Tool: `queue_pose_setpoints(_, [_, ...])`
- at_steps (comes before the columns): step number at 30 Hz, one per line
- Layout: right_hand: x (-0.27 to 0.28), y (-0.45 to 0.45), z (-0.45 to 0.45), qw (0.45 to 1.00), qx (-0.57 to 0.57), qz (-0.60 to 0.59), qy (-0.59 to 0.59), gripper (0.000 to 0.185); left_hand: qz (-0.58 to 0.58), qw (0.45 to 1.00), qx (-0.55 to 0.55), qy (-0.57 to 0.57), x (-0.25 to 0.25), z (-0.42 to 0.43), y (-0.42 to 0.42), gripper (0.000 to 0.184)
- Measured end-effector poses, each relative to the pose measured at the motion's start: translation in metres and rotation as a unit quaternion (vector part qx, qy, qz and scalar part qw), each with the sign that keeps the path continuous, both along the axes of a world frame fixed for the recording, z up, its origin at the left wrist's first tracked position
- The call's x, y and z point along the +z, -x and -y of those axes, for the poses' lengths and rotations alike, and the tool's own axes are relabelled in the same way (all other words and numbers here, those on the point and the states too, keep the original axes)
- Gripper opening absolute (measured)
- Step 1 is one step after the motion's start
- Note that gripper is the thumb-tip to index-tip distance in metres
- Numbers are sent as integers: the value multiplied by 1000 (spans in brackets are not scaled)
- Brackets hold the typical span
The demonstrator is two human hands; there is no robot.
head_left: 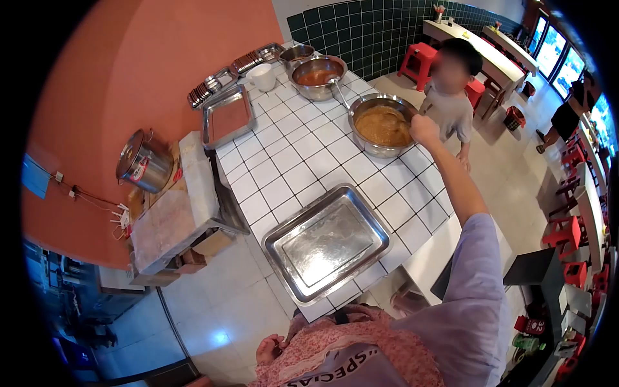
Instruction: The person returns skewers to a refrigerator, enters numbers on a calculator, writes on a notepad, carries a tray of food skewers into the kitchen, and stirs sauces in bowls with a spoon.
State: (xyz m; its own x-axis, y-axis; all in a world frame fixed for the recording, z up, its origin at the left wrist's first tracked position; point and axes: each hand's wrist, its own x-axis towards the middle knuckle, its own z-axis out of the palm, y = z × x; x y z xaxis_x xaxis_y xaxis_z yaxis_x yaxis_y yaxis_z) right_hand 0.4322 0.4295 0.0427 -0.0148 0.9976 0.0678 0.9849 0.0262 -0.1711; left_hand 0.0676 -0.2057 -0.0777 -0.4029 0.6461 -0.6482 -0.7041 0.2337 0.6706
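Observation:
My right hand [423, 129] is closed at the right rim of a steel bowl [382, 151] of thick brown sauce [382, 126]; what its fingers hold is too small to make out. My left hand [269, 348] hangs low beside the pink patterned apron [290, 364], fingers curled, away from the counter. An empty steel tray [325, 245] lies on the white tiled counter [287, 164] nearest my body. Behind the sauce bowl stands another steel bowl [317, 76] of red-orange sauce, with a ladle handle [340, 95] leaning out between the two.
A white mug [262, 77], a steel tray [227, 117] and racks of small items [248, 61] line the counter's left edge. A large pot [147, 161] stands on a side table. A person [448, 109] stands beyond the counter's right edge, near red stools [419, 64].

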Motion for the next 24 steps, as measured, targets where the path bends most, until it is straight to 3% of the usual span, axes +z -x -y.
queue_pose_setpoints(4, [-12, 12, 3, 998, 9, 50, 30, 25, 27, 999, 11, -19, 1, 1, 13, 27])
queue_pose_setpoints(10, [-54, -15, -24, 981, -61, -173, 62, 21, 52, 998, -38, 16, -8, -28, 56, 25])
queue_pose_setpoints(13, [-19, 19, 26, 998, -44, 25, -30, 24, 46, 996, -66, 34, -6, -47, 92, 22])
queue_pose_setpoints(16, [-58, 13, 17, 988, -7, 154, -18, 28, 44, 994, -87, 54, -13, -50, 140, 19])
queue_pose_setpoints(18, [-68, 8, 24, 991, 21, 135, -14, 31, 48, 995, -76, 45, -29, -36, 186, 18])
queue_pose_setpoints(21, [-58, 28, 42, 966, -94, 239, 29, 29, 30, 993, -59, 94, -28, -16, 252, 16])
queue_pose_setpoints(24, [-56, 47, 57, 959, -125, 253, -7, 34, 3, 992, -37, 124, -11, -3, 299, 14])
